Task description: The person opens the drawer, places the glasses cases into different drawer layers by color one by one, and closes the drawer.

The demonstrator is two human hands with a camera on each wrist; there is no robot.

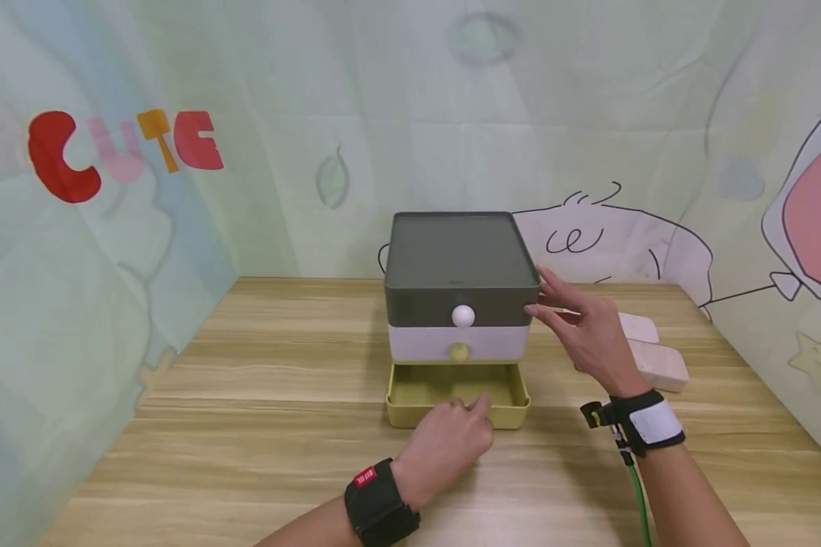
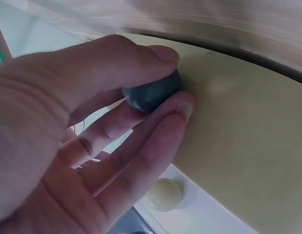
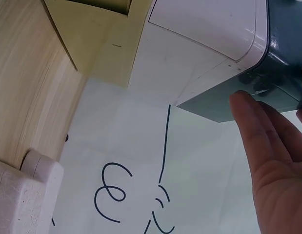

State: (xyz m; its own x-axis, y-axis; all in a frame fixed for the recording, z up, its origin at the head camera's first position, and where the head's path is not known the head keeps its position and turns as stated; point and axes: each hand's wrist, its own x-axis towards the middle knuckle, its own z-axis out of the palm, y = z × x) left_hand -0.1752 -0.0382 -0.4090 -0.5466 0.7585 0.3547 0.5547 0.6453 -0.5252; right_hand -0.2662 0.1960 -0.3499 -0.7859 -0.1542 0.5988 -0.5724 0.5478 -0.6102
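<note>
A small three-tier drawer box stands on the table, with a dark grey top tier (image 1: 424,308), a white middle tier (image 1: 417,346) and a yellow bottom drawer (image 1: 405,415) pulled out. My left hand (image 1: 448,448) pinches the dark round knob (image 2: 153,92) on the yellow drawer's front between thumb and fingers. The drawer's visible inside holds nothing. On the box's right side, my right hand (image 1: 598,338) rests its fairly straight fingers (image 3: 253,126) against the grey tier, thumb near the front corner. A white knob (image 1: 463,316) and a yellow knob (image 1: 459,352) mark the upper tiers.
Two pale, rounded blocks (image 1: 660,367) lie on the wooden table (image 1: 280,425) right of the box, partly behind my right hand. A printed cloth backdrop (image 1: 301,99) encloses the back and sides. A green cable (image 1: 638,494) runs from my right wristband.
</note>
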